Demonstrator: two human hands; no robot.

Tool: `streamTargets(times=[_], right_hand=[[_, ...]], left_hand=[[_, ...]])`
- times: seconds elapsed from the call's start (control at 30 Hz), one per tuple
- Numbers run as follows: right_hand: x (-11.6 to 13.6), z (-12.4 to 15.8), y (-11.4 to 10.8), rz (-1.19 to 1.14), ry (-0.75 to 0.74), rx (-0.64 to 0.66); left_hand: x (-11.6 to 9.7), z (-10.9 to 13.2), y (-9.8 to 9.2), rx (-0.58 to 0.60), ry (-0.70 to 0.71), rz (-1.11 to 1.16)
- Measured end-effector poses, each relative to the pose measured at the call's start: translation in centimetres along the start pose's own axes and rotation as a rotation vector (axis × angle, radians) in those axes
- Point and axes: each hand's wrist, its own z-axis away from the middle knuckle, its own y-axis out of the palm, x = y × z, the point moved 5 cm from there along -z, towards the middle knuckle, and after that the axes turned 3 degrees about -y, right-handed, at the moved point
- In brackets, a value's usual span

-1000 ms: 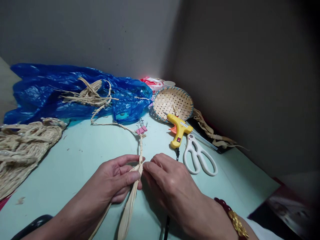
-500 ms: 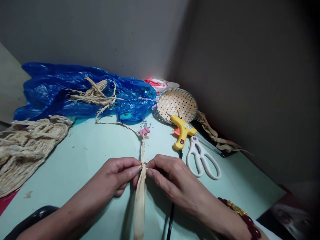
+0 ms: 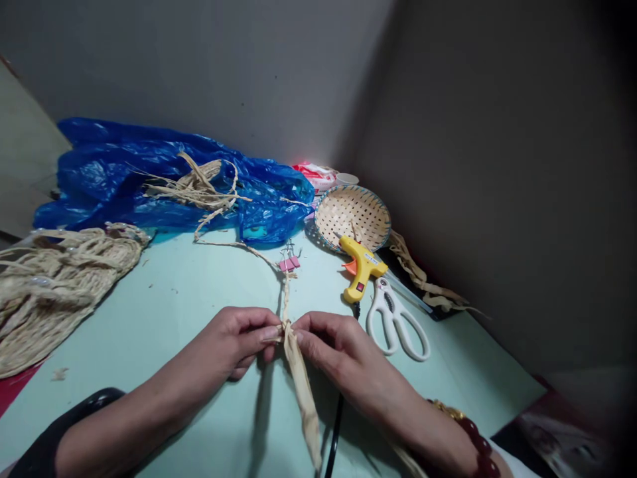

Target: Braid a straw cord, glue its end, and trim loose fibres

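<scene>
One straw braid (image 3: 286,302) fills my grip in the head view: left hand (image 3: 243,342) and right hand (image 3: 341,348) pinch it above the near middle of the desk (image 3: 209,282). Farther off, I see a pink clip (image 3: 289,264) on it; a yellow glue gun (image 3: 363,269) lies right.

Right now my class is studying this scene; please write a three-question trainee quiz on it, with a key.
1. True or false: the left hand lies open, palm flat on the table.
2. Fill in: the binder clip beyond the hands is ____ in colour.
3. Which is nearest the right hand? A: woven basket. B: white scissors. C: blue plastic bag.

Key: 1. False, its fingers pinch pale fiber strands; 2. pink; 3. B.
</scene>
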Motion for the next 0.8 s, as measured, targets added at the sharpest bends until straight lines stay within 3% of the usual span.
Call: streamTargets(times=[0.17, 0.43, 0.7, 0.8], right_hand=[[0.4, 0.8, 0.5, 0.229, -0.072, -0.155], [1.3, 1.2, 0.7, 0.283, -0.12, -0.11], [1.0, 1.2, 1.1, 0.387, -0.172, -0.101], [0.9, 1.7, 1.3, 0.523, -0.297, -0.16]], left_hand=[[-0.7, 0.5, 0.6, -0.04, 0.164, -0.129], [-0.8, 1.1, 1.0, -0.043, 0.22, -0.227], [-0.6, 0.6, 0.5, -0.155, 0.157, -0.176], [-0.3, 0.6, 0.5, -0.178, 0.067, -0.115]])
